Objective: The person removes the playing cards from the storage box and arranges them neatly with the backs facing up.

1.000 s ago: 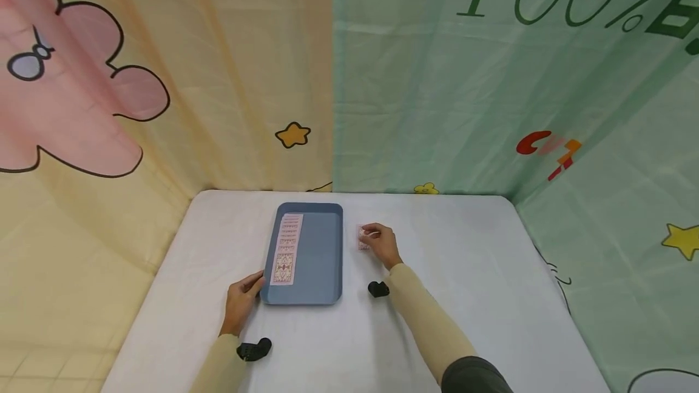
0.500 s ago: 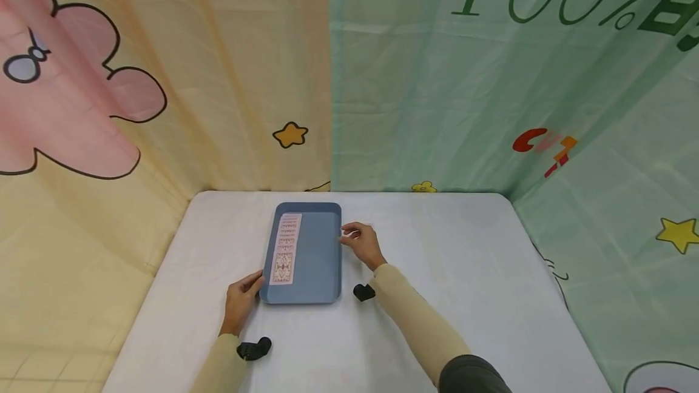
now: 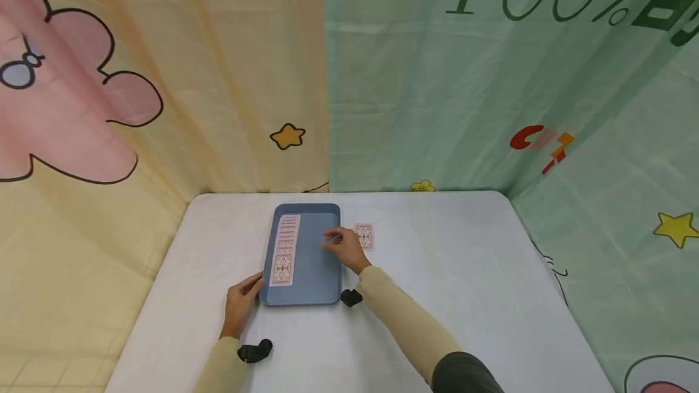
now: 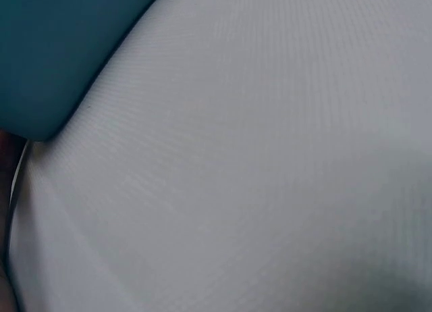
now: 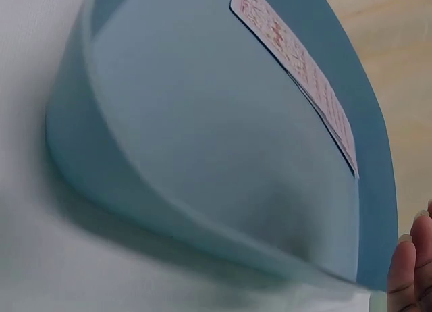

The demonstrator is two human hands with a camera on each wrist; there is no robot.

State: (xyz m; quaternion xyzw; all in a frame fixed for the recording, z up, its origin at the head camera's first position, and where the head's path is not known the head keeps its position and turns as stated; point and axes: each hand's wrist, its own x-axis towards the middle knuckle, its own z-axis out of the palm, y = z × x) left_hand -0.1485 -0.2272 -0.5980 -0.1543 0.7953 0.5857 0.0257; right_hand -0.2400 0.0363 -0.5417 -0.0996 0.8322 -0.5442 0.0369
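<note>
A blue-grey tray [image 3: 314, 287] lies on the white table, with an overlapping column of pink-patterned playing cards [image 3: 283, 268] along its left side. At the tray's lower left corner, my left hand [image 3: 240, 302] grips the rim between thumb and fingers. The left wrist view shows the tray's corner [image 4: 40, 69] with a dark bit of the hand at the edge. Over the tray's right side hovers my right hand [image 3: 346, 249], thumb and fingertips close together. Whether a card sits between them cannot be made out. Just right of the tray, a face-down card or pile [image 3: 364, 236] rests on the tabletop.
Printed curtains [image 3: 409, 108] in yellow and green enclose the table [image 3: 437, 278] at the back and sides. The tray's raised wall [image 5: 135, 184] shows close up in the right wrist view. Each wrist wears a black device [image 3: 255, 351].
My right hand has moved left from the card on the table, across the tray's right rim, to above the tray. That card is now uncovered. My left hand stays at the tray corner.
</note>
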